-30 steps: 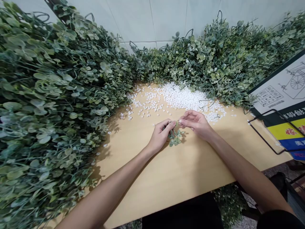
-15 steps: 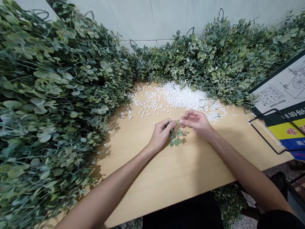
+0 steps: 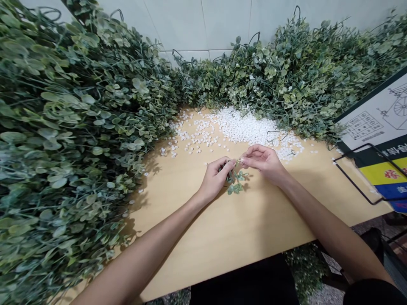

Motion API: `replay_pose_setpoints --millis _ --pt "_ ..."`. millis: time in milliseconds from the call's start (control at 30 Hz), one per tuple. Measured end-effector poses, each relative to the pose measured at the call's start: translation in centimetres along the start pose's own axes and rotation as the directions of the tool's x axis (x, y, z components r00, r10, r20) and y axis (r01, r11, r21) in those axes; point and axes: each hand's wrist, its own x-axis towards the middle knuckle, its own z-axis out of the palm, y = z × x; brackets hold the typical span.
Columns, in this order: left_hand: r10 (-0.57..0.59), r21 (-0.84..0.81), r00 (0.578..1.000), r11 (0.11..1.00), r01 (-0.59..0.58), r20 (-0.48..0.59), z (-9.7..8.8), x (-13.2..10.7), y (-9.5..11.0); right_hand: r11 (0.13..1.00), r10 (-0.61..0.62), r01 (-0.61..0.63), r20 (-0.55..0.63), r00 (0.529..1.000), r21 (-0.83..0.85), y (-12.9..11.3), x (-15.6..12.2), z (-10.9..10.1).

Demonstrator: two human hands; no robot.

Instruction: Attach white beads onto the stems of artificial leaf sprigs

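Between my two hands, above the table, is an artificial leaf sprig (image 3: 235, 187) with small green leaves hanging down. My left hand (image 3: 216, 176) is closed around its stem, thumb and forefinger pinching near the tip. Just to the right, my right hand (image 3: 262, 162) has thumb and forefinger pinched together at the sprig's end, its other fingers curled loosely. A tiny pale piece seems to sit in that pinch, too small to make out surely. Beyond my hands lies a heap of small white beads (image 3: 251, 128), ring-like in shape.
Artificial greenery is piled high on the left (image 3: 70, 140) and along the back (image 3: 286, 80) against the tiled wall (image 3: 229, 25). A printed board (image 3: 381, 127) and a black wire frame (image 3: 352, 182) stand at the right. The wooden table's (image 3: 197, 250) front edge is near my lap.
Both hands stay almost in place, with the right fingertips shifting very slightly at the sprig's end. The view has tilted a little.
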Motion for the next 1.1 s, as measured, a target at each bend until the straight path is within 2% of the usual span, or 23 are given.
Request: replay_pose_setpoints --millis 300,500,867,1100 --pt "0.081 0.094 0.996 0.992 -0.084 0.04 0.19 -0.3 0.49 0.999 0.005 -0.004 0.016 1.0 -0.033 -0.46 -0.11 0.13" --pt "0.108 0.13 0.994 0.985 -0.11 0.023 0.14 -0.32 0.18 0.999 0.022 -0.022 0.0 1.0 -0.044 -0.53 -0.29 0.18" --pt "0.128 0.164 0.99 0.977 -0.135 0.055 0.11 -0.37 0.54 0.993 0.018 -0.028 -0.088 0.996 -0.116 -0.76 -0.46 0.57" --pt "0.126 0.182 0.989 0.974 -0.138 0.076 0.03 -0.36 0.62 0.992 0.024 -0.033 -0.076 0.997 -0.118 -0.56 -0.61 0.43"
